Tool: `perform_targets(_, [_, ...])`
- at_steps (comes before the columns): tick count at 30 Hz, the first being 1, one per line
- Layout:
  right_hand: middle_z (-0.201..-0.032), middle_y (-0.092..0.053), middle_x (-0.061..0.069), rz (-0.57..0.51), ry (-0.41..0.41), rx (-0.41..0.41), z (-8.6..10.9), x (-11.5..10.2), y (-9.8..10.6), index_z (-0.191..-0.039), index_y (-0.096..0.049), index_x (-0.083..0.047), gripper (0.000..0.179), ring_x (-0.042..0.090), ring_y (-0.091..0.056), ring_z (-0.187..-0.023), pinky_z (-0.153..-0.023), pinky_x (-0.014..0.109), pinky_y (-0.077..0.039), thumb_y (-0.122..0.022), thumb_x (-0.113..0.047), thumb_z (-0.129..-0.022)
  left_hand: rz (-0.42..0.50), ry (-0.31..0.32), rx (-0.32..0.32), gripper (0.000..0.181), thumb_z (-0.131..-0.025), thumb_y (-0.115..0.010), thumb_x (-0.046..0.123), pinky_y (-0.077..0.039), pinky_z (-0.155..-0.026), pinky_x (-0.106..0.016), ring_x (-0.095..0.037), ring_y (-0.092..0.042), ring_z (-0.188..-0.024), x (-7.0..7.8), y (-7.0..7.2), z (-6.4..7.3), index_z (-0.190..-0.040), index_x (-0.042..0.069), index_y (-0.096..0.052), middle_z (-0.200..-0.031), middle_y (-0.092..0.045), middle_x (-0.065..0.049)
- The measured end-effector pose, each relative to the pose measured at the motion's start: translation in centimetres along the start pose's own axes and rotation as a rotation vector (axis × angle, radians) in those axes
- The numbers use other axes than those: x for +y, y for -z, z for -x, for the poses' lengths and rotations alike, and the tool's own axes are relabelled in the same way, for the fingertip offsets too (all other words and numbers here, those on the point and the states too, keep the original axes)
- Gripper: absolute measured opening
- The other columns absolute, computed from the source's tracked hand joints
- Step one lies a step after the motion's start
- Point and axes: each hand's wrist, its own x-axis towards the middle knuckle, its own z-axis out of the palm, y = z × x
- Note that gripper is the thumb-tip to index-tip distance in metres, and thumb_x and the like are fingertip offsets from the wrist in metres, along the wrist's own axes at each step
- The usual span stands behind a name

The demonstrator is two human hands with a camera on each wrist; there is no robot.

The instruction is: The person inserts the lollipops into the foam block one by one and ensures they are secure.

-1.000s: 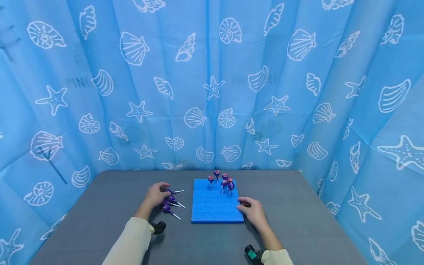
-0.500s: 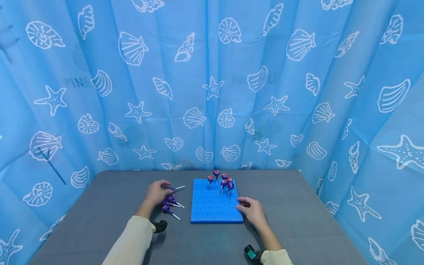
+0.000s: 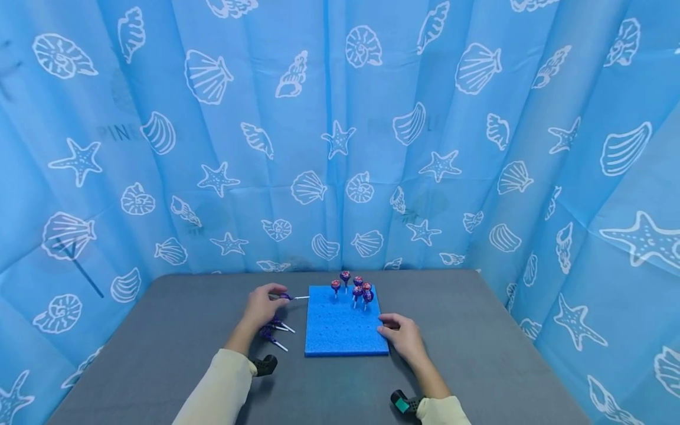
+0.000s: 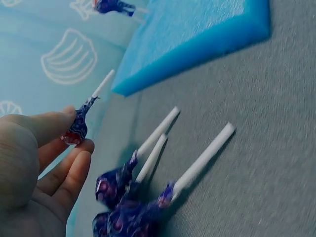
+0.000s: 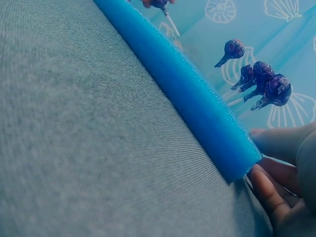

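My left hand (image 3: pixel 261 308) pinches a lollipop (image 4: pixel 78 123) by its purple-and-red wrapped head. The lollipop is off the table, and its white stick points toward the blue foam board (image 3: pixel 345 333). Below that hand, several wrapped lollipops (image 4: pixel 133 215) lie in a small pile, sticks toward the board. At the board's right edge, my right hand (image 3: pixel 406 337) holds the foam between thumb and fingers, seen close up in the right wrist view. Several lollipops (image 3: pixel 358 291) stand upright in the far part of the board, most grouped at its right.
A grey cloth-covered table (image 3: pixel 340 389) carries everything. Behind and around it hangs a blue curtain (image 3: pixel 319 147) printed with white shells and starfish. Each wrist wears a black camera, such as the left one (image 3: pixel 265 365). Small holes dot the foam's top.
My left hand has lifted one lollipop from the pile and carried it right, its stick now reaching the board's left edge in the head view. My right hand has stayed at the board's edge.
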Motion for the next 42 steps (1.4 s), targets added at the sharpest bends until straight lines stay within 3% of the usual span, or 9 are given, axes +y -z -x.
perform_targets(15, [-0.103,-0.068,0.008,0.003,0.001,0.013,-0.1,0.1,-0.1,-0.11,-0.07,-0.005,0.022,0.023,-0.063,-0.093,-0.083,0.043,-0.051,-0.072,-0.008,-0.088,0.204,0.012,0.021,0.03,-0.089,-0.071,0.011,-0.05,-0.083,-0.042,-0.025,-0.063,-0.098,1.4,-2.2,0.9,-0.118,0.005,-0.066,-0.109,-0.067,-0.008])
perform_targets(25, [-0.101,-0.068,0.006,-0.008,-0.008,0.006,-0.2,0.1,-0.1,-0.11,-0.07,-0.005,0.021,0.022,-0.063,-0.092,-0.083,0.042,-0.051,-0.071,-0.008,-0.089,0.271,0.048,0.033,0.032,-0.09,-0.071,0.014,-0.049,-0.086,-0.043,-0.025,-0.061,-0.102,1.6,-3.3,1.3,-0.12,0.006,-0.065,-0.111,-0.066,-0.007])
perform_targets(35, [-0.102,-0.068,0.007,-0.015,-0.01,0.007,-0.1,0.1,-0.3,-0.11,-0.07,-0.005,0.021,0.022,-0.063,-0.092,-0.082,0.042,-0.051,-0.071,-0.009,-0.089,0.228,0.014,0.029,0.027,-0.089,-0.072,0.013,-0.05,-0.08,-0.039,-0.022,-0.061,-0.095,2.2,-3.5,0.7,-0.115,0.005,-0.068,-0.102,-0.067,-0.005])
perform_targets(42, [-0.103,-0.068,0.008,-0.012,-0.005,0.011,0.1,0.0,-0.2,-0.11,-0.069,-0.006,0.022,0.024,-0.063,-0.094,-0.083,0.042,-0.051,-0.071,-0.01,-0.089,0.145,-0.014,0.028,0.021,-0.088,-0.073,0.012,-0.051,-0.077,-0.038,-0.021,-0.061,-0.09,3.1,-3.4,0.4,-0.109,0.008,-0.071,-0.098,-0.067,-0.003])
